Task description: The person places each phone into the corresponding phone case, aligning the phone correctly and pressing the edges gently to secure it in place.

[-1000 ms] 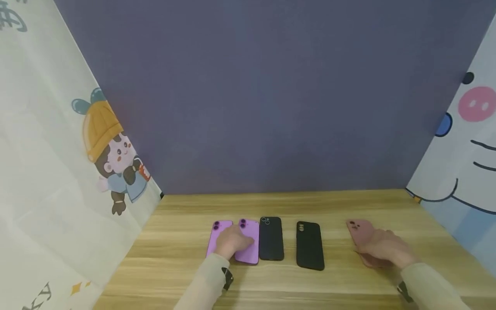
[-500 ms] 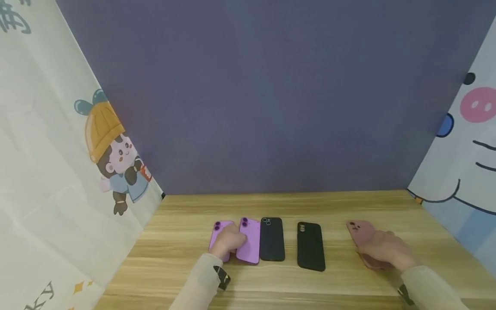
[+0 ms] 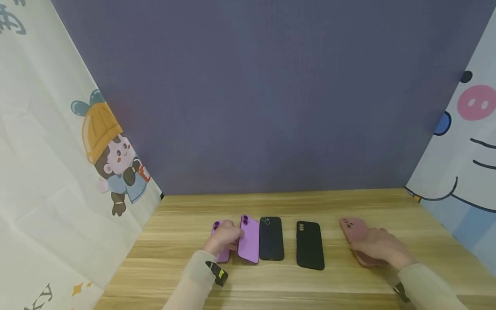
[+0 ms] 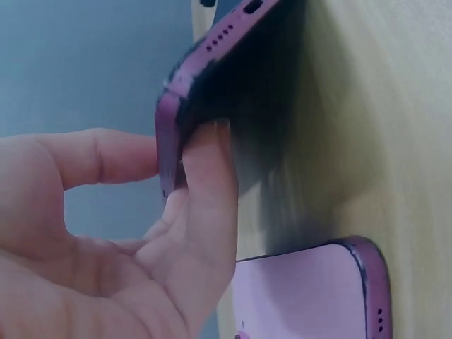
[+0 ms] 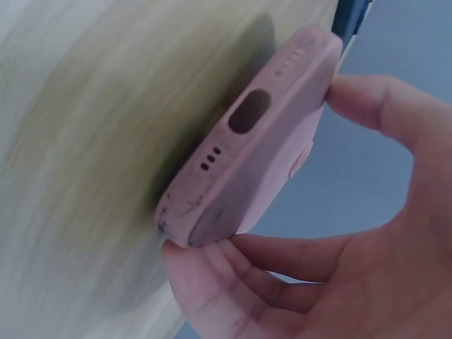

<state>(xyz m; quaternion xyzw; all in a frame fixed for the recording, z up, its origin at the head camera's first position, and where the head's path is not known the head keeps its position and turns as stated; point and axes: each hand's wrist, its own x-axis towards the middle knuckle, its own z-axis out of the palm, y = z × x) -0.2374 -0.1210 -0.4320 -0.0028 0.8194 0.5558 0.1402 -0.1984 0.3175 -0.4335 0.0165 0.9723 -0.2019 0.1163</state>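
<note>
My left hand [image 3: 224, 237] pinches the left edge of a purple phone [image 3: 249, 241], thumb on one face and fingers beneath. That edge is tilted up off the table; in the left wrist view its dark underside shows. A second purple phone [image 4: 311, 289] lies flat under the left hand, partly hidden by it in the head view. At the right, my right hand [image 3: 383, 246] grips a pink phone case [image 3: 355, 230] with a small face on it, thumb on one side and fingers on the other. The right wrist view shows the case's port cutout, its lower end tilted above the wood.
Just right of the tilted phone lies a dark phone [image 3: 271, 239] with two round lenses. A black phone case [image 3: 310, 245] lies farther right, between the hands. Behind the wooden table [image 3: 286, 284] stands a dark grey-blue panel [image 3: 271, 107], with printed sheets on both sides.
The left hand has shifted left off the purple phone's back to its left edge and raised that edge. The right hand has moved the pink case slightly left.
</note>
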